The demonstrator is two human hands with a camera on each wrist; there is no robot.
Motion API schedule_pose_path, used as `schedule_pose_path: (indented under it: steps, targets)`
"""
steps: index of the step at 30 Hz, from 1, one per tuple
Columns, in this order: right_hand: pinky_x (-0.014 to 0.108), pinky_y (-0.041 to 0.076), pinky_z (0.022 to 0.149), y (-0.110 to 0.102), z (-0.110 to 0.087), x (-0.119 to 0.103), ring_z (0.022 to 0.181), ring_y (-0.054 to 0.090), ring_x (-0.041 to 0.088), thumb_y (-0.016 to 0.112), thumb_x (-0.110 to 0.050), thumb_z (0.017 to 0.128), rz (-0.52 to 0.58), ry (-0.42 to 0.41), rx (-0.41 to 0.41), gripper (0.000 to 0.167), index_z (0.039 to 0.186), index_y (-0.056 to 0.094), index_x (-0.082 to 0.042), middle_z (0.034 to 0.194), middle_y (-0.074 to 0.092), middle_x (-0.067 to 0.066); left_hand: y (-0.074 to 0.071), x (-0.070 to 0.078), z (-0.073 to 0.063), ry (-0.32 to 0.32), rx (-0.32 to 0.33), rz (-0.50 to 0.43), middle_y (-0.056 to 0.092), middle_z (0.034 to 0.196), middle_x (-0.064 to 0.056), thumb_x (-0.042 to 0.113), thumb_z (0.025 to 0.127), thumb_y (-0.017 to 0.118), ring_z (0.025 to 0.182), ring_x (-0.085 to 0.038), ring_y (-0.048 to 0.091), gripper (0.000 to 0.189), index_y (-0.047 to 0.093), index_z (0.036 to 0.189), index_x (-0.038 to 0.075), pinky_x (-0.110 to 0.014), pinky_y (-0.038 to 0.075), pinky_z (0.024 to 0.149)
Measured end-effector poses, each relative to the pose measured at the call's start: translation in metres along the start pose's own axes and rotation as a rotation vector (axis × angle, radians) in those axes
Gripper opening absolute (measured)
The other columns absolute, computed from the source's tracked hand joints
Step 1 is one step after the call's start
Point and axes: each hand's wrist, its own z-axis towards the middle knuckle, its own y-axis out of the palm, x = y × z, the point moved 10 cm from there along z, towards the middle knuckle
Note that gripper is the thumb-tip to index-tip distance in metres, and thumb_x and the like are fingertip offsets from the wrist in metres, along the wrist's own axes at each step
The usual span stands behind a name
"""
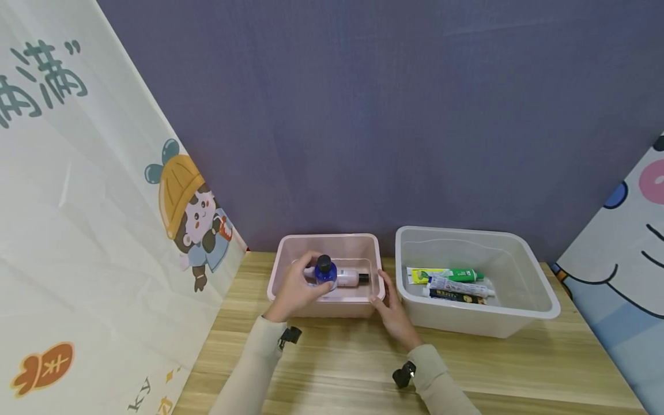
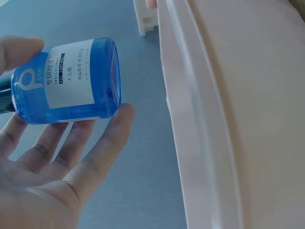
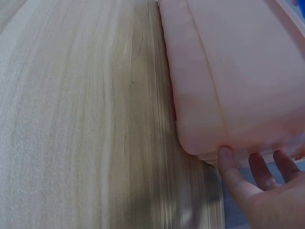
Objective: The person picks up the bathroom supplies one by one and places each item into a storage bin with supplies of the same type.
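Observation:
My left hand (image 1: 295, 293) grips a small blue bottle (image 1: 327, 274) with a black cap, above the pink plastic bin (image 1: 332, 310). In the left wrist view the blue bottle (image 2: 71, 81) has a white label reading "OIL CONTROL"; thumb and fingers span it. A pale pink bottle (image 1: 349, 278) with a black cap lies on its side in the bin, partly hidden behind the blue one. My right hand (image 1: 396, 320) holds the bin's front right corner. Its fingertips touch the bin's side (image 3: 257, 86) in the right wrist view.
To the right stands a larger white bin (image 1: 467, 320), holding several toothpaste-like tubes (image 1: 451, 283). Both bins sit on a wood-grain table (image 1: 332, 369) against a dark blue-grey backdrop (image 1: 363, 115). A printed white sheet (image 1: 104, 242) borders the left side.

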Motion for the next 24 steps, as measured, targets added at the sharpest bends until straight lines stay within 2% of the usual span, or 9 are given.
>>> schedule_pose_path:
  steps: [4, 7, 9, 11, 14, 18, 24]
  targets:
    - [0.06, 0.013, 0.125, 0.0, -0.001, -0.002, 0.158, 0.012, 0.038, 0.059, -0.016, 0.104, 0.001, 0.015, 0.0, 0.072, 0.162, 0.019, -0.033, 0.172, 0.01, 0.016, 0.0, 0.001, 0.005, 0.001, -0.025, 0.012, 0.069, 0.108, -0.001, 0.011, 0.074, 0.089, 0.102, -0.018, 0.062, 0.049, 0.065, 0.117, 0.018, -0.04, 0.056, 0.083]
    - [0.062, 0.012, 0.124, 0.0, -0.007, -0.019, 0.157, 0.012, 0.042, 0.059, -0.017, 0.104, -0.01, 0.017, -0.013, 0.071, 0.162, 0.02, -0.028, 0.171, 0.01, 0.02, 0.0, 0.003, 0.007, 0.01, -0.045, 0.031, 0.068, 0.107, -0.001, 0.011, 0.075, 0.088, 0.101, -0.017, 0.062, 0.05, 0.065, 0.118, 0.018, -0.038, 0.057, 0.08]
    - [0.063, 0.013, 0.124, 0.001, -0.007, -0.02, 0.157, 0.013, 0.042, 0.059, -0.018, 0.104, -0.008, 0.01, -0.014, 0.07, 0.162, 0.021, -0.028, 0.171, 0.011, 0.02, -0.001, 0.005, 0.009, 0.019, -0.058, 0.044, 0.068, 0.108, -0.002, 0.012, 0.076, 0.088, 0.1, -0.018, 0.062, 0.05, 0.065, 0.12, 0.017, -0.04, 0.057, 0.081]
    - [0.062, 0.014, 0.124, 0.001, -0.006, -0.019, 0.156, 0.014, 0.042, 0.059, -0.018, 0.104, -0.011, 0.0, -0.013, 0.07, 0.162, 0.02, -0.029, 0.171, 0.011, 0.02, -0.002, 0.005, 0.011, 0.026, -0.067, 0.054, 0.068, 0.107, -0.003, 0.012, 0.076, 0.088, 0.1, -0.019, 0.062, 0.05, 0.064, 0.121, 0.016, -0.042, 0.057, 0.081]
    - [0.06, 0.013, 0.125, 0.002, 0.001, -0.002, 0.157, 0.012, 0.039, 0.057, -0.014, 0.104, 0.005, 0.005, -0.007, 0.071, 0.162, 0.019, -0.03, 0.171, 0.01, 0.018, -0.002, 0.004, 0.015, 0.021, -0.087, 0.057, 0.068, 0.108, -0.003, 0.012, 0.077, 0.087, 0.099, -0.02, 0.063, 0.051, 0.063, 0.123, 0.015, -0.042, 0.058, 0.081]
    - [0.06, 0.012, 0.125, 0.002, 0.002, -0.001, 0.157, 0.011, 0.04, 0.057, -0.012, 0.104, 0.01, 0.011, -0.01, 0.072, 0.163, 0.018, -0.027, 0.172, 0.008, 0.019, -0.002, 0.005, 0.022, 0.016, -0.107, 0.068, 0.068, 0.111, -0.004, 0.013, 0.079, 0.086, 0.096, -0.022, 0.064, 0.054, 0.061, 0.127, 0.015, -0.041, 0.058, 0.079]
    - [0.06, 0.013, 0.125, 0.0, 0.0, -0.001, 0.157, 0.013, 0.037, 0.059, -0.022, 0.104, -0.008, 0.004, 0.001, 0.07, 0.16, 0.021, -0.037, 0.172, 0.011, 0.014, -0.005, 0.008, 0.031, 0.019, -0.12, 0.098, 0.069, 0.114, -0.005, 0.014, 0.078, 0.087, 0.104, -0.026, 0.065, 0.054, 0.062, 0.126, 0.015, -0.049, 0.055, 0.09]
